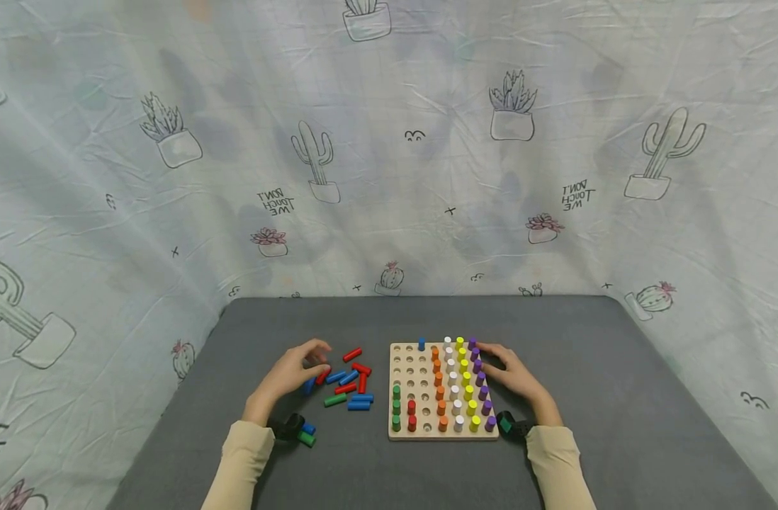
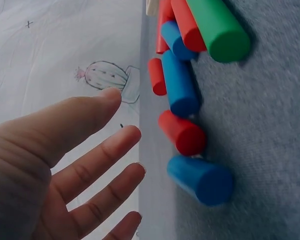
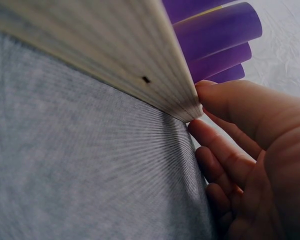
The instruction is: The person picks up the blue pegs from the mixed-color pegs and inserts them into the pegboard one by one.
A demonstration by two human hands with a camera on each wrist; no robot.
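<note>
A wooden pegboard (image 1: 408,434) stands right of centre, with colored pegs upright in many of its holes. My left hand (image 1: 296,368) hovers at the loose pegs, nearest a red peg (image 2: 182,134) and a blue peg (image 2: 215,184). In the left wrist view its thumb and fingers are spread apart, with nothing between them. My right hand (image 1: 510,372) lies along the board's right side, beside the column of purple pegs (image 1: 481,379). In the right wrist view, thumb and fingertips meet the board's wooden edge (image 3: 140,60) near its far corner.
Loose red, blue and green pegs, among them a green peg (image 1: 335,400), lie between my left hand and the board. Another green peg (image 1: 307,439) lies by the left wrist camera. Behind the grey table (image 1: 338,474) hangs a cactus-print cloth (image 1: 389,170).
</note>
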